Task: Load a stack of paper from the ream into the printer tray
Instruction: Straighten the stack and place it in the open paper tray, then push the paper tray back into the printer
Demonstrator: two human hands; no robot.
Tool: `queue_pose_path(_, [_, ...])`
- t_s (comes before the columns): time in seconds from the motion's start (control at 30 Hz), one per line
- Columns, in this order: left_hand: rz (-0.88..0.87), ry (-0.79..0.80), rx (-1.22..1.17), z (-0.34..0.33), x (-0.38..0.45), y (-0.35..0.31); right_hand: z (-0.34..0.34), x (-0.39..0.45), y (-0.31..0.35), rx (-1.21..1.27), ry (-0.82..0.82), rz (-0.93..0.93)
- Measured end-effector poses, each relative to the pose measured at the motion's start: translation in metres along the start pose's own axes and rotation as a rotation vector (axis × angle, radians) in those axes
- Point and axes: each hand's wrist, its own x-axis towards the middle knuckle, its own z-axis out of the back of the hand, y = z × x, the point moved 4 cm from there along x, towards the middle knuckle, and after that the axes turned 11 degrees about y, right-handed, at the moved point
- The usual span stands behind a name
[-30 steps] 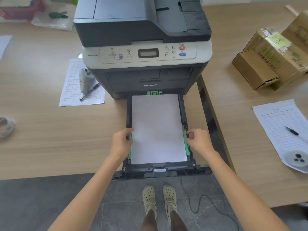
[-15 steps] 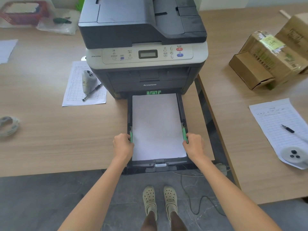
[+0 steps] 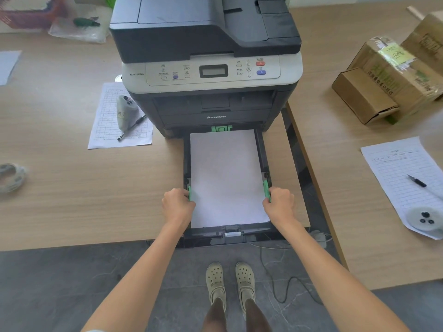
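A grey and black printer (image 3: 206,68) stands on the wooden desk. Its black paper tray (image 3: 230,234) is pulled out toward me, past the desk's front edge. A white paper stack (image 3: 226,173) lies flat in the tray. My left hand (image 3: 177,206) grips the tray's left side at the green guide (image 3: 190,194). On the opposite side my right hand (image 3: 280,204) is closed on the right wall by the other green guide (image 3: 266,191). Both hands touch the paper's side edges.
A printed form with a pen and a small white device (image 3: 125,111) lies left of the printer. Cardboard boxes (image 3: 393,80) sit on the right desk, with another form and a pen (image 3: 417,180). A tape roll (image 3: 10,177) lies far left. A cable (image 3: 282,283) trails on the floor.
The tray has slid further into the printer, with both hands riding in on its sides. The hands shifted from the paper's edges to the tray walls near the green guides.
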Motion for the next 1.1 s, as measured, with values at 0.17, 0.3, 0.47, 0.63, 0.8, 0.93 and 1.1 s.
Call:
queue_pose_path(0.17, [0.008,-0.037,0.008,-0.007,0.002,-0.001,-0.004,0.0,0.006,-0.064,-0.031,0.007])
queue_pose_path(0.3, [0.01,-0.019,0.011,-0.009,0.004,0.002,-0.004,0.003,0.003,-0.07,0.003,0.012])
queue_pose_path(0.47, [-0.151,0.099,-0.038,0.003,0.005,0.012,0.012,0.004,-0.01,0.032,0.065,0.067])
queue_pose_path(0.63, [-0.242,0.069,-0.034,0.025,-0.007,0.036,0.031,-0.009,-0.045,0.097,0.028,0.086])
queue_pose_path(0.8, [-0.213,0.028,0.166,0.047,-0.021,0.079,0.032,-0.034,-0.097,0.144,-0.002,-0.03])
queue_pose_path(0.93, [-0.169,0.042,0.094,0.044,-0.038,0.113,0.013,-0.058,-0.127,0.185,0.035,-0.108])
queue_pose_path(1.1, [-0.119,0.077,-0.002,0.019,-0.067,0.125,-0.022,-0.086,-0.118,0.235,0.119,-0.046])
